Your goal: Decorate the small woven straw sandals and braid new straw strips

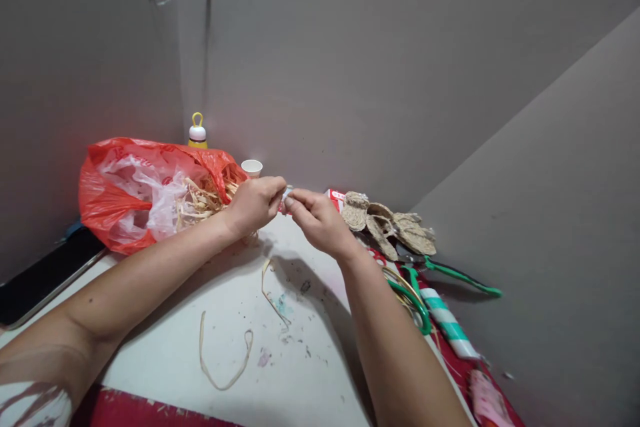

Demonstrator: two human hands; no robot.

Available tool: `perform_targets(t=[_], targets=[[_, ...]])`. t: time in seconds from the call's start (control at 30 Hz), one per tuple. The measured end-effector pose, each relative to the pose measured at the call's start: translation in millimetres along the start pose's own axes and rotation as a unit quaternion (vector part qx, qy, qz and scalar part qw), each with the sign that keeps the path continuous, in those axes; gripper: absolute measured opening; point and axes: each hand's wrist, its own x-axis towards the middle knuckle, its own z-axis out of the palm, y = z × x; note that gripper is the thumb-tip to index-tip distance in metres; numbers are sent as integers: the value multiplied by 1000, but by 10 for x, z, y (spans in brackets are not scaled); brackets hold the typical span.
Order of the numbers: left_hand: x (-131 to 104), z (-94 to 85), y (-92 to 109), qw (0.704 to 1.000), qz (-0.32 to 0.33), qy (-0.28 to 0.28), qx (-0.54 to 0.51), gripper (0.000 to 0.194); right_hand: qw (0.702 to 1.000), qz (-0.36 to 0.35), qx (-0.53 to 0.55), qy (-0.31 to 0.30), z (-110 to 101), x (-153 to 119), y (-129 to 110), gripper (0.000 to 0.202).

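Observation:
Both my hands meet above the far part of the white table top (165, 360), arms stretched forward. My left hand (255, 205) is closed, its thumb and fingertips pinched together. My right hand (320, 217) is also closed, thumb pressed against the forefinger, almost touching the left. What sits between the fingertips is too small to make out. Under and in front of the hands lie two loose strips of dry straw, one curved in a U (223, 387) and one thinner (270, 300).
Left of my hands, a red plastic bag (115, 213) holds a white bag and straw (200, 203). Behind stand a yellow-topped bottle (197, 133) and a paper cup (251, 168). At right are woven straw pieces (400, 223), green-handled pliers (465, 277), scissors (420, 307) and a striped roll (450, 323).

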Motion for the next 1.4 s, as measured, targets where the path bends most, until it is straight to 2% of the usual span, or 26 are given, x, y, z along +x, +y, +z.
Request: perform_targets(t=[0.1, 0.2, 0.27, 0.33, 0.4, 0.47, 0.5, 0.57, 0.67, 0.73, 0.83, 0.93, 1.0, 1.1, 1.2, 1.3, 1.4], targets=[[11, 6, 54, 1000, 12, -15, -24, 15, 1000, 0, 8, 0, -92, -20, -57, 20], [32, -5, 161, 989, 21, -61, -129, 17, 999, 39, 5, 11, -265, -58, -69, 21], [48, -38, 257, 961, 3, -122, -247, 19, 997, 75, 15, 16, -400, -95, -38, 23], [60, -78, 346, 917, -48, -168, -357, 21, 994, 100, 31, 20, -505, -129, 15, 24], [64, -105, 404, 880, -113, -161, -433, 23, 993, 108, 32, 22, -544, -143, 63, 24], [63, -108, 424, 864, -151, -116, -466, 24, 994, 102, 18, 19, -510, -131, 85, 24], [61, -102, 423, 867, -153, -88, -466, 24, 995, 96, 9, 15, -471, -117, 84, 24], [53, -87, 412, 895, -140, -35, -421, 22, 996, 83, -6, 4, -373, -86, 66, 24], [33, -72, 396, 952, -124, 30, -277, 21, 998, 56, -28, -5, -239, -59, 28, 22], [19, -73, 392, 970, -122, 49, -204, 20, 998, 35, -47, -6, -188, -61, 15, 22], [12, -83, 389, 977, -121, 56, -166, 22, 995, 11, -94, 17, -169, -75, 2, 25], [26, -97, 373, 976, -135, 63, -156, 22, 986, -16, -149, 75, -167, -77, -24, 28], [40, -108, 355, 971, -155, 64, -173, 24, 976, -64, -174, 114, -151, -67, -46, 27], [51, -118, 338, 954, -191, 49, -225, 25, 975, -123, -119, 138, -99, -51, -71, 23], [45, -109, 344, 927, -231, 5, -295, 23, 982, -77, -8, 171, -51, -44, -72, 24], [47, -88, 350, 873, -275, -53, -400, 21, 977, -28, 26, 208, -31, -46, -57, 24], [69, -83, 333, 813, -314, -87, -484, 19, 976, -7, 41, 214, -36, -45, -42, 25]])
